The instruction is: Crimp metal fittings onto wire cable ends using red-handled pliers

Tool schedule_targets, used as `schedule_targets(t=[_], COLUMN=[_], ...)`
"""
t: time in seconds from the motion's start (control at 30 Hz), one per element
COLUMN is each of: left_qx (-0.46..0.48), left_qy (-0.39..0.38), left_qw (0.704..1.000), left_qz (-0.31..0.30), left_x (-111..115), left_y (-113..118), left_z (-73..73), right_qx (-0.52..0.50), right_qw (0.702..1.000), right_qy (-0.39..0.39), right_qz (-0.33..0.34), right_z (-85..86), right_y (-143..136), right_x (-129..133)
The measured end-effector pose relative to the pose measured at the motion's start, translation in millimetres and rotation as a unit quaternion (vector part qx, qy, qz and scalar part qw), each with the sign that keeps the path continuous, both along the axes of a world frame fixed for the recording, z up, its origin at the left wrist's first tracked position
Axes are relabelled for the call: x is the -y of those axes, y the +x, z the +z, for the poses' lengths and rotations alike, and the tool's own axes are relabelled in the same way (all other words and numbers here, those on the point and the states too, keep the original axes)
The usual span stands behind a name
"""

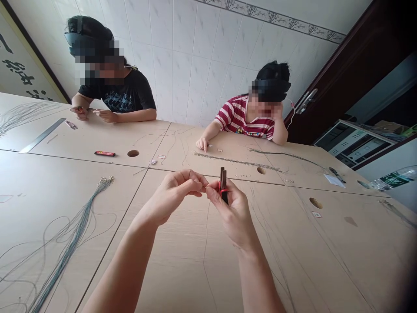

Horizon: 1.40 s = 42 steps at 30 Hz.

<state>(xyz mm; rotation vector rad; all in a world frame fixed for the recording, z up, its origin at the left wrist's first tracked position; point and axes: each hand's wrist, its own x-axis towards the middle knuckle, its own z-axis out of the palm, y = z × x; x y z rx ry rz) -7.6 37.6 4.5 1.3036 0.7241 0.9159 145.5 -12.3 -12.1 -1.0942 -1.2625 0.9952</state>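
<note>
Thread [204, 256] hung from the fingertips of both hands down toward the bottom of my view, over the table [176, 261]; I could not tell how much of it touched the surface. The left hand [176, 193] was drawn to a narrow pinch at its upper end. The right hand [233, 213] met it there, thumb and finger close together, with pliers [223, 184] tucked among its fingers — jaws up, red showing near the grip. Whether a small part sat between the fingertips, I could not make out.

Work this fine, I judged, wanted a firm left pinch right beside the working point, so the thread could neither roll nor slip, with the right hand making only small moves. The pliers were best parked with their tips clear, lest they nick the strand. Slack mattered too — the free length was best left hanging loosely, well apart from the bundle [77, 237] on the left, whose loose loops looked ready to tangle.
</note>
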Motion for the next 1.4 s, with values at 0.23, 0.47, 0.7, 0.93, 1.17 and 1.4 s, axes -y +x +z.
schedule_targets(t=[0.23, 0.47, 0.7, 0.93, 1.17, 1.4], left_qx=[-0.034, -0.047, -0.070, -0.114, -0.147, -0.183], left_qy=[0.013, 0.018, 0.018, 0.039, 0.049, 0.044], left_qw=[0.999, 0.998, 0.996, 0.992, 0.987, 0.982], left_qz=[-0.028, -0.028, -0.044, -0.037, -0.029, 0.001], left_x=[2.1, 0.1, -0.5, 1.9, 2.2, -4.1], left_y=[-1.4, -5.5, -13.3, -14.5, -13.6, -10.0], left_z=[2.4, 3.1, 2.9, 5.2, 4.3, -3.1], right_qx=[0.016, 0.047, 0.075, 0.059, 0.041, -0.013], right_qw=[1.000, 0.999, 0.997, 0.998, 0.998, 0.999], right_qy=[0.012, -0.002, -0.016, -0.037, -0.045, -0.021], right_qz=[-0.016, -0.012, 0.001, 0.012, 0.020, -0.044], right_z=[0.8, 2.0, 0.2, -0.4, -2.0, -5.3], right_y=[-0.6, -0.7, 2.2, 2.6, 5.2, 3.7], right_x=[1.3, 2.0, 2.9, 2.3, 0.1, -4.2])
